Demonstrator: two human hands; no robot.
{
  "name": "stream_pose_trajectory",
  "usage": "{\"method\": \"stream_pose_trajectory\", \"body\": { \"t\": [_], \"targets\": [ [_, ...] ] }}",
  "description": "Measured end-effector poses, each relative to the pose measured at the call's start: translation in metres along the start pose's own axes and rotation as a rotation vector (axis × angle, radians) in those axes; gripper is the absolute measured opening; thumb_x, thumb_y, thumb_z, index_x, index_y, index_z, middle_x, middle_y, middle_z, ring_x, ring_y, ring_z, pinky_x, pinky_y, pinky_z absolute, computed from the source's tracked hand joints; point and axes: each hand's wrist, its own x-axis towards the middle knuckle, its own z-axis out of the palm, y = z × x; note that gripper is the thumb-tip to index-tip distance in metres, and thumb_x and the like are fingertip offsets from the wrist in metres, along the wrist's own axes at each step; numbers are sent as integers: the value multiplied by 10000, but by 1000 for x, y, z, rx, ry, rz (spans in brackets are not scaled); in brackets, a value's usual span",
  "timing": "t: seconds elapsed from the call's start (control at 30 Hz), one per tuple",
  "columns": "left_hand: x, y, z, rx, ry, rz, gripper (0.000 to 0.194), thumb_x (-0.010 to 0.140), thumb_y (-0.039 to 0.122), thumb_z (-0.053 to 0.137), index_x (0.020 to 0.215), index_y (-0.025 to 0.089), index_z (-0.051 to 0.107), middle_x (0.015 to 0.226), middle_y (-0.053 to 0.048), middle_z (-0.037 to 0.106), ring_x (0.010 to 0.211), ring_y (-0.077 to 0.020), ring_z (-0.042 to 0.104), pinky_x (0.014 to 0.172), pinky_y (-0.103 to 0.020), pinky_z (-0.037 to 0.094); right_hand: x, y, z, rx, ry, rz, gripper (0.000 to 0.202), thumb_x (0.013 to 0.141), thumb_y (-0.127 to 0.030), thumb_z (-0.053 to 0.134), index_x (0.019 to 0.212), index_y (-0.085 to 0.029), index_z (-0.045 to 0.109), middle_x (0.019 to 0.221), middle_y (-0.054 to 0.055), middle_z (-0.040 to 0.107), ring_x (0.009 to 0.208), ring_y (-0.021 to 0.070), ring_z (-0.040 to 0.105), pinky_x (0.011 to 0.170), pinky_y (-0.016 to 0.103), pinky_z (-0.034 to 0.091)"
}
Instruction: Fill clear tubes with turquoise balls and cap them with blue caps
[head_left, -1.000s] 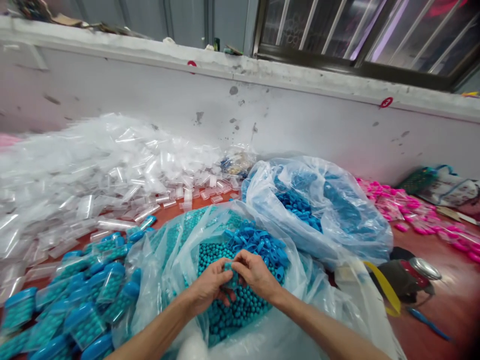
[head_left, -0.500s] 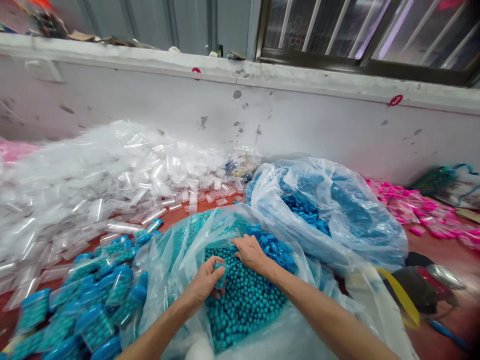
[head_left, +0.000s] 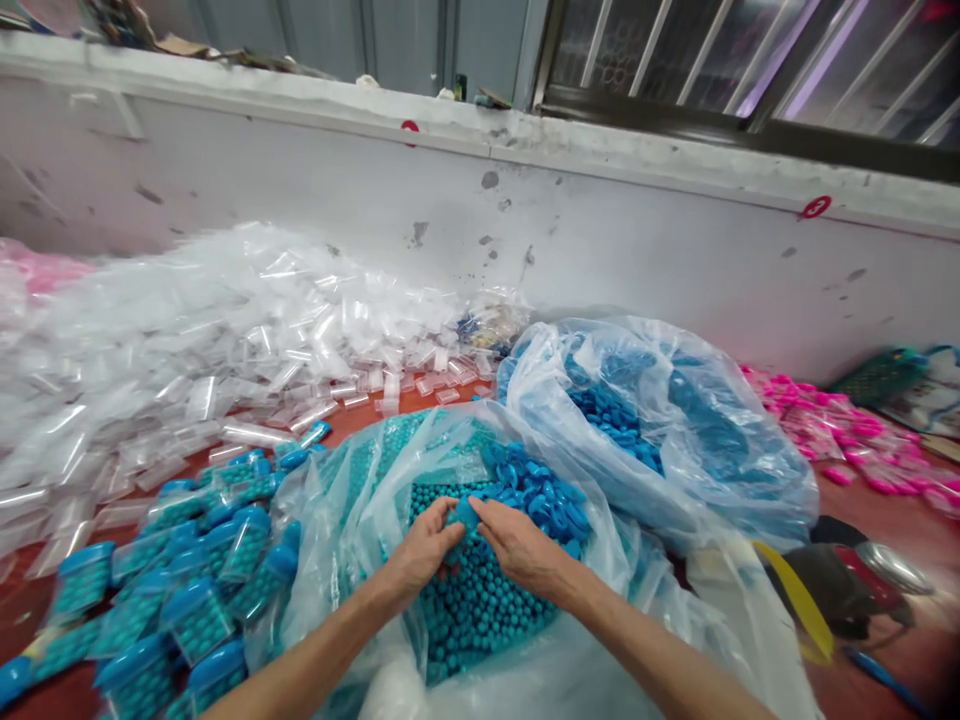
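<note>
My left hand point(head_left: 429, 545) is closed around a small clear container, mostly hidden by the fingers. My right hand point(head_left: 517, 545) meets it, its fingertips on a blue cap point(head_left: 466, 513) at the container's top. Whether the cap is seated I cannot tell. Both hands are above turquoise beads point(head_left: 480, 610) inside an open clear plastic bag point(head_left: 337, 530). Loose blue caps point(head_left: 540, 500) lie on the beads at the bag's far right side.
Capped containers of turquoise beads point(head_left: 199, 620) lie at left. Behind them spreads a heap of clear empty containers point(head_left: 225, 330). A second bag point(head_left: 720, 440) holds blue caps. Pink pieces point(head_left: 847, 430) and a dark object with a yellow strap point(head_left: 802, 600) are at right.
My right hand has drawn back from the far side of the beads to my left hand. A blue cap now shows between the hands at the container. The view has shifted slightly.
</note>
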Motion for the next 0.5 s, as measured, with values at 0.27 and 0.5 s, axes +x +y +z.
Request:
{"method": "stream_pose_trajectory", "body": {
  "t": [0.27,0.5],
  "targets": [
    [-7,6,11,-81,-8,3,596,688,482,549,1149,173,332,612,53,526,358,-69,457,310,-166,255,-7,-5,4,490,129,292,287,865,-288,381,908,-158,632,588,-5,559,543,124,528,534,222,428],
    [-8,4,18,-28,137,21,249,740,336,492,936,198,425,487,116,344,305,-37,331,300,-146,272,-17,-10,6,312,152,85,268,847,-225,363,895,-174,622,784,60,621,756,172,571,735,296,445]
  ]
}}
